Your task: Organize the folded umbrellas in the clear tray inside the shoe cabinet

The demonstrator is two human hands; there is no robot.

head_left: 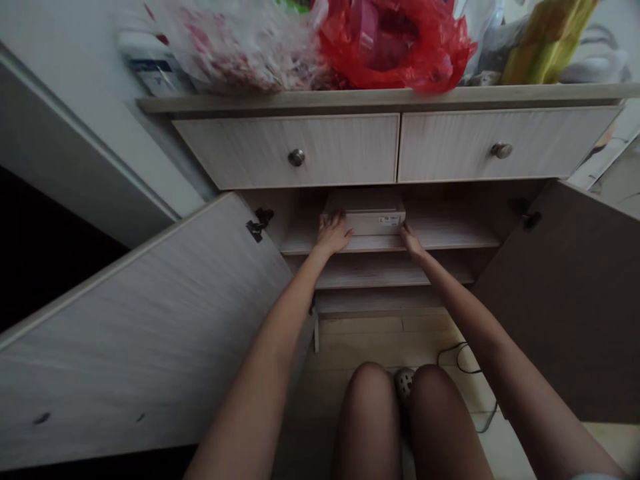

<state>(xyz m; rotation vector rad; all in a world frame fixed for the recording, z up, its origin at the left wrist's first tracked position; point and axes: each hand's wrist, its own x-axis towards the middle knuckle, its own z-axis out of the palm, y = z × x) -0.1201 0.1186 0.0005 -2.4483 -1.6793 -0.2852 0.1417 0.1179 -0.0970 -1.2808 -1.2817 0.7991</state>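
Observation:
A pale flat box [370,221] with a small printed label on its front sits on the upper shelf [450,230] inside the cabinet. At its left front corner, my left hand [332,235] grips the box with fingers over the edge and the thumb toward the front. My right hand [411,241] holds the opposite end, its fingers pressed along the right side. Part of the right fingers is hidden behind the box's edge. The box lies flat between both hands.
The left door [165,320] and right door [570,300] stand open. Two closed drawers [285,150] are above. Plastic bags, including a red bag [400,47], and a white bottle [155,60] crowd the top. A black cable [455,350] lies on the floor.

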